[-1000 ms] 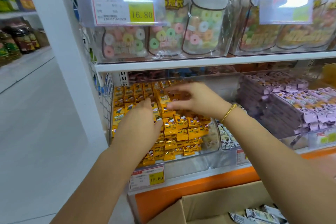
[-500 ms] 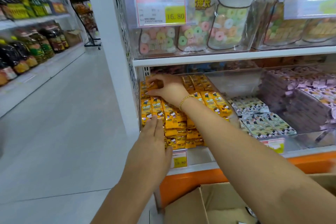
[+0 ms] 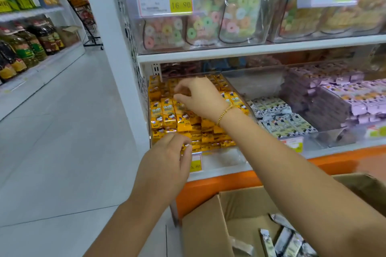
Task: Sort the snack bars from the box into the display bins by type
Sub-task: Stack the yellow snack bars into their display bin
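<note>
Currently left hand (image 3: 165, 165) pinches a yellow snack bar (image 3: 186, 146) at the clear display bin's (image 3: 221, 157) front edge. Right hand (image 3: 200, 98) curled over back rows, grip unclear. Cardboard box (image 3: 208, 225) sits below the shelf.

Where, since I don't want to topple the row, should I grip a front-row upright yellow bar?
Pinch the top edge of the yellow bar, coming from above. The bars stand upright, packed side by side, so only their tops are free, and the clear bin walls off the front.
</note>
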Tool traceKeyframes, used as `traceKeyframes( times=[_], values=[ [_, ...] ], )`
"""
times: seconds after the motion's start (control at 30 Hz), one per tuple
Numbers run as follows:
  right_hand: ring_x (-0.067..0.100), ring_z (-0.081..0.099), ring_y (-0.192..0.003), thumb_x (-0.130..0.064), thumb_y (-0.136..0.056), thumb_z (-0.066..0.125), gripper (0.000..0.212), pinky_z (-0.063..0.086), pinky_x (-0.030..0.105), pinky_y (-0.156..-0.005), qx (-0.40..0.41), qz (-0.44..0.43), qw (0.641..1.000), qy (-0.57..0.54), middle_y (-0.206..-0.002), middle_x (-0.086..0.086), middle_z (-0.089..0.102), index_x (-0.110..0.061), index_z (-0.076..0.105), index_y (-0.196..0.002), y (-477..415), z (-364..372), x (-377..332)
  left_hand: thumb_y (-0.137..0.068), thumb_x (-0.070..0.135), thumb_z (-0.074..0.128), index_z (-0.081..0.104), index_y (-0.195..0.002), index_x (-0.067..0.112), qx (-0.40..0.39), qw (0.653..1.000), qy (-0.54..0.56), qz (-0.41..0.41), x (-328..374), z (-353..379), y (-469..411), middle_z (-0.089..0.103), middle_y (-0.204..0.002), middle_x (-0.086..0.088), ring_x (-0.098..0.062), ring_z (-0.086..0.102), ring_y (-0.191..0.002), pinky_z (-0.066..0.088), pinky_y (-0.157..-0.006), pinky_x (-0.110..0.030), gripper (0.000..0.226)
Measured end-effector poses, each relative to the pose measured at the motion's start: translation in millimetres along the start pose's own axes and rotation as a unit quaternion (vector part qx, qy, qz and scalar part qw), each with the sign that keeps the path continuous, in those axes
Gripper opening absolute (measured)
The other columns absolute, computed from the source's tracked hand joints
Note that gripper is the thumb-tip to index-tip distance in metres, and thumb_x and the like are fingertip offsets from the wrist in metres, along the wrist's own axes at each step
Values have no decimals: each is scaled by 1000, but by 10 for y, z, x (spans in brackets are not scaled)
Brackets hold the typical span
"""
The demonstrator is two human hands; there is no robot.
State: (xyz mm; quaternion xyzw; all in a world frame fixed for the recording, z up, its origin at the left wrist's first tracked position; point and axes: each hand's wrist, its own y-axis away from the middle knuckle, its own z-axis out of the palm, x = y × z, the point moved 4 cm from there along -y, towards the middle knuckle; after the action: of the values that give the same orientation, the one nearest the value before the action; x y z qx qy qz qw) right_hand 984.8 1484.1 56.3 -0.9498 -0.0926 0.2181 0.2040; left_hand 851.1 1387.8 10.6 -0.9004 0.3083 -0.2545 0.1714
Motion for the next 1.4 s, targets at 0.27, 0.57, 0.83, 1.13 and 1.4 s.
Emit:
traceKeyframes(
  times=[0.27, 0.57, 0.83, 1.13, 1.4],
  values=[
    [5, 43, -50, -31, -91, 63, 37, 33, 15, -53, -173, 119, 977, 20, -53, -4, 49, -11, 53, -61, 2289, -338, 1217, -95, 32, 50, 52, -77, 26, -276, 959, 70, 9, 558, 1305, 868, 53, -76, 9, -15, 56, -77, 34, -62, -29, 19],
    [26, 63, -90, -20, -87, 63, 12, 48, 31, -78, -393, 357, 846, 56, -97, 11, 69, -13, 68, -95, 4483, 320, 2831, -97, 25, 50, -2, -151, 5, -372, 902, 8, -220, 536, 2213, 1699, 49, -136, -20, -26, 61, -96, 46, -67, -26, 78],
    [29, 54, -117, -21, -88, 67, 62, 49, 38, -92, -492, 218, 835, -111, -135, 11, 53, -21, 39, -143, 4344, 1726, 1787, -94, 27, 57, 18, -151, 10, -343, 908, 41, -235, 324, 2270, 1712, 64, -119, -16, -30, 61, -108, 50, -86, -36, 71],
    [33, 53, -115, -16, -79, 76, 62, 46, 37, -91, -550, 213, 799, -116, -124, 18, 56, -4, 47, -133, 4615, 2379, 1304, -95, 26, 55, 17, -150, 5, -348, 910, 24, -225, 357, 2267, 1695, 61, -125, -17, -30, 58, -113, 49, -91, -37, 70],
    [17, 62, -89, -23, -86, 69, 29, 53, 25, -75, -441, 329, 797, -248, -103, 1, 64, -11, 67, -112, 4579, 1610, 2000, -99, 21, 46, 4, -151, 10, -388, 914, -19, -119, 888, 2263, 1673, 0, -159, -6, -18, 14, -145, 17, -113, -22, 68]
  ],
)
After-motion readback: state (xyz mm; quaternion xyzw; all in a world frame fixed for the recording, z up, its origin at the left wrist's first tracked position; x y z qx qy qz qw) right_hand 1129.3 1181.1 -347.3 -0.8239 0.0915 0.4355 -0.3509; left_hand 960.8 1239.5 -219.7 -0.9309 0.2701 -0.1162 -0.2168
